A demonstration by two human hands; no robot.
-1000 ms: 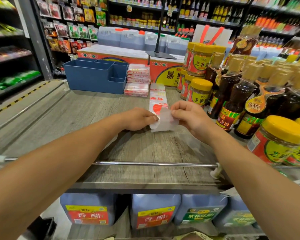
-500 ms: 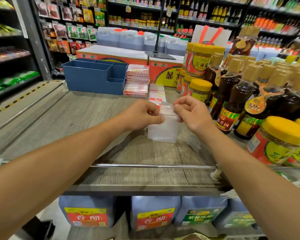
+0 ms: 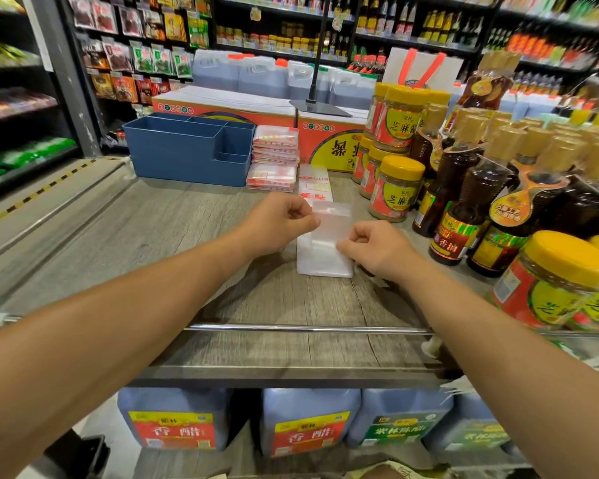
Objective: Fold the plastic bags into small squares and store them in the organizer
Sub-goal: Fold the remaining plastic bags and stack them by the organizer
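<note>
I'm pinching the plastic bag point(image 3: 324, 252) with left hand point(image 3: 279, 221) up top, right hand point(image 3: 377, 248) mid-edge, keeping the fold tight; organizer point(image 3: 187, 150) waiting behind.

A grey wood-grain shelf top point(image 3: 125, 236) stands in a shop aisle between dark stocked shelves point(image 3: 412, 25).

Bag point(image 3: 325, 252) translucent white, red print on its far end. Organizer point(image 3: 187, 152) solid dark blue. Just right of organizer, bag stacks point(image 3: 274, 155) white with red and yellow print. Shelf point(image 3: 194, 233) grey wood grain. Right of bag, jars point(image 3: 396, 191) yellow lids, red-yellow labels; bottles point(image 3: 464, 209) dark brown, gold caps. Behind organizer, box point(image 3: 329, 141) red with yellow panel. Below shelf, jugs point(image 3: 312, 420) bluish, red-yellow and green labels.
</note>
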